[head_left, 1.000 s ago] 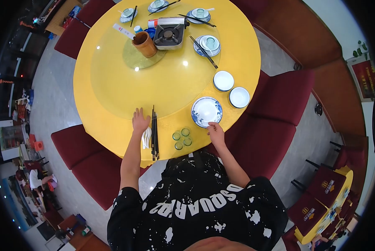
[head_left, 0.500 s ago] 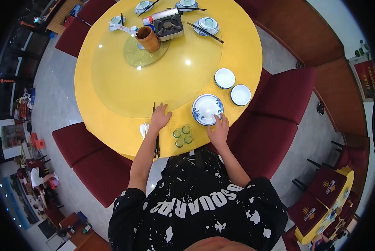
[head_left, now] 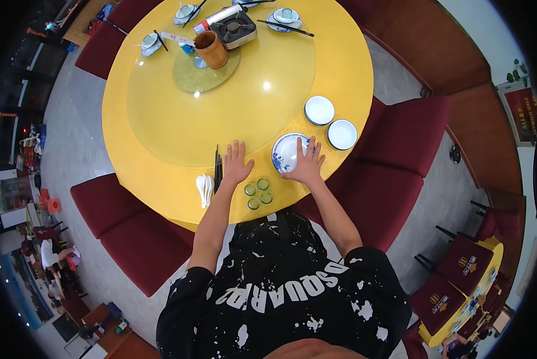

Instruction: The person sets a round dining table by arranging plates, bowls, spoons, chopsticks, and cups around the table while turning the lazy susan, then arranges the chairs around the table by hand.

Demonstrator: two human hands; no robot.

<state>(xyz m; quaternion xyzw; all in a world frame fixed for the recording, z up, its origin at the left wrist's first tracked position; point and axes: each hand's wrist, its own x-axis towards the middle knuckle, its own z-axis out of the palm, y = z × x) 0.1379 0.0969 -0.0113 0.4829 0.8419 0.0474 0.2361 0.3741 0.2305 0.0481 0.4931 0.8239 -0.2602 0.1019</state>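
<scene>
Black chopsticks point away from body; left hand beside, right hand over plate, both open.

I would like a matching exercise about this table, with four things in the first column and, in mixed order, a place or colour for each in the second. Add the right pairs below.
Things:
1. right hand
2. white spoons
3. glasses
4. tall round container

Places or colours:
A. brown, next to the stove
B. in a group of four, between chopsticks and plate
C. partly over the blue-and-white plate, fingers spread
D. beside the black chopsticks, on the side away from the plate

Right pairs: 1-C, 2-D, 3-B, 4-A
</scene>
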